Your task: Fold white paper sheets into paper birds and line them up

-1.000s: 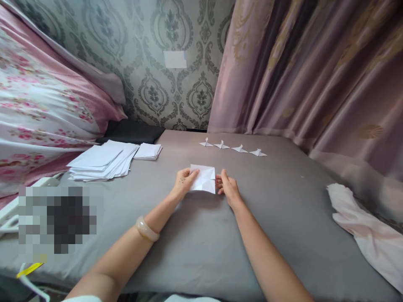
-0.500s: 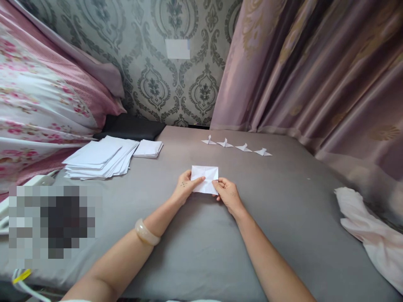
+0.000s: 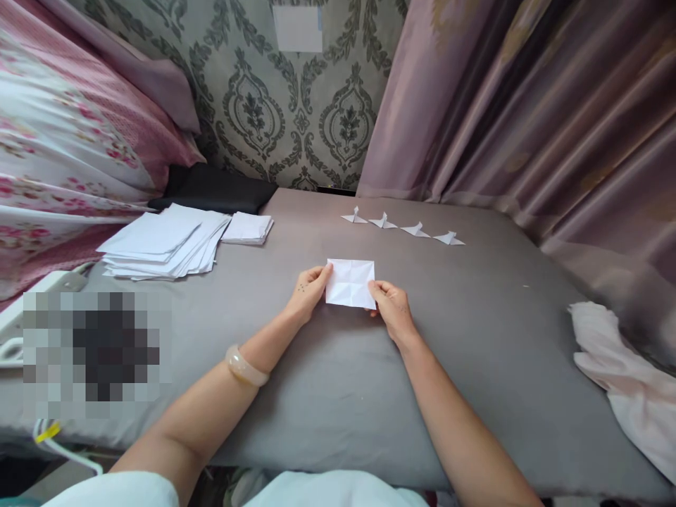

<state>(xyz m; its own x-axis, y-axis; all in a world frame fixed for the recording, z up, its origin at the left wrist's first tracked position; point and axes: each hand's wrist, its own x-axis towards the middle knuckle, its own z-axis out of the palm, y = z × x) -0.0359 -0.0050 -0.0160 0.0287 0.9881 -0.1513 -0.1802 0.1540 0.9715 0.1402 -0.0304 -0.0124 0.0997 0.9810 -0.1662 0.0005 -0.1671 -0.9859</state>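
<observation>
A small white sheet of paper (image 3: 351, 284) with crossing crease lines is held up by its two sides, just above the grey surface. My left hand (image 3: 310, 290) pinches its left edge, thumb near the upper left corner. Gripping the right edge is my right hand (image 3: 389, 304), thumb in front and fingers partly hidden behind. Beyond the paper, several folded white paper birds (image 3: 382, 221) stand in a slanting row.
Left of my hands lie a large stack of white paper (image 3: 153, 246) and a smaller stack (image 3: 248, 228), with a black item (image 3: 216, 187) behind. A power strip (image 3: 36, 303) sits at the left edge. Pale cloth (image 3: 617, 359) lies at right, below curtains (image 3: 507, 105).
My left thumb has slid off the paper's middle to its left edge, so the creased face shows more fully. The view has tilted downward.
</observation>
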